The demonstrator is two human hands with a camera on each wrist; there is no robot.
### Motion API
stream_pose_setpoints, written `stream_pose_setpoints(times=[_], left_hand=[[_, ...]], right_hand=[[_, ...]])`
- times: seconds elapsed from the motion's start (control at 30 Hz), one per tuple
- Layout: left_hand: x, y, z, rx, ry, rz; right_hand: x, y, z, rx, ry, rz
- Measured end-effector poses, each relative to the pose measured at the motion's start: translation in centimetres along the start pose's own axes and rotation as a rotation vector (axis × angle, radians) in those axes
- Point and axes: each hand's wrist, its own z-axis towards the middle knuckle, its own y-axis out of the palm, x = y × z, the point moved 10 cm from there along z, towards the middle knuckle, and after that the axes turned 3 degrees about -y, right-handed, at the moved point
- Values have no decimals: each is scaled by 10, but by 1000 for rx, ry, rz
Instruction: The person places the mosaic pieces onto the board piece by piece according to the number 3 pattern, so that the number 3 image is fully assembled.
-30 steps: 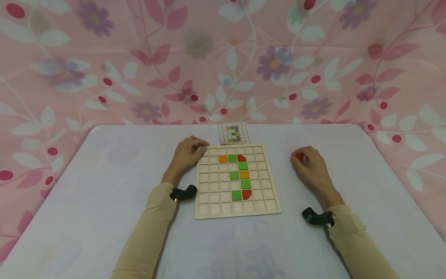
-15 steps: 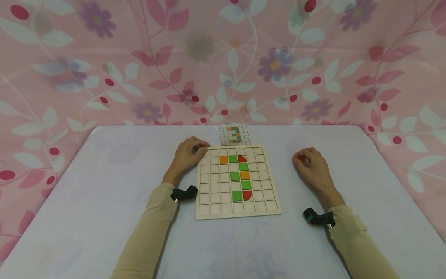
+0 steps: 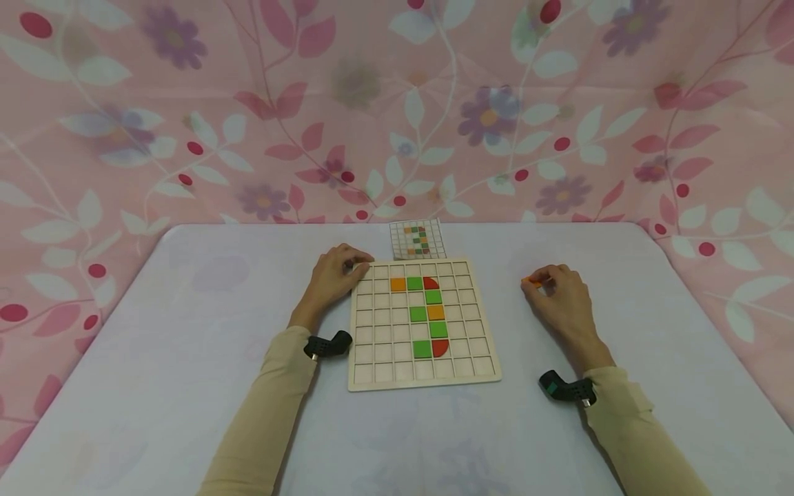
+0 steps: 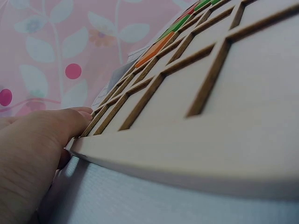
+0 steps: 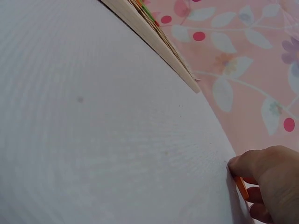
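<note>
A square wooden grid board (image 3: 424, 384) lies flat on the table. My left hand (image 3: 331, 279) grips its far left corner, thumb and fingers on the edge in the left wrist view. To the right of the board, my right hand (image 3: 566, 303) pinches a small orange tile (image 3: 532, 282) low over the cloth; fingers partly hide it, so its full shape is unclear. Green squares (image 3: 418, 313), orange squares (image 3: 436, 312) and red rounded tiles (image 3: 440, 348) sit in the grid, forming a figure. A pattern card (image 3: 401, 249) with a similar coloured figure lies just beyond the board.
A white patterned cloth (image 3: 186, 386) covers the table. Behind its far edge hangs a pink floral curtain (image 3: 372, 103). Black camera mounts (image 3: 567, 388) sit at both wrists.
The fingers of my right hand have shifted slightly, and more of the orange tile now shows at their tips. My left hand and the board look the same.
</note>
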Motion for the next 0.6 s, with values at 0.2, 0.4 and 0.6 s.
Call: stream_pose_setpoints(times=[0.2,0.4,0.6], left_hand=[[-2,1,0,3,-4,5],[-1,0,0,5,-2,1],[-2,1,0,-2,-2,3]], right_hand=[[1,0,0,6,14,-15],[1,-1,0,15,13,-12],[2,0,0,3,23,1]])
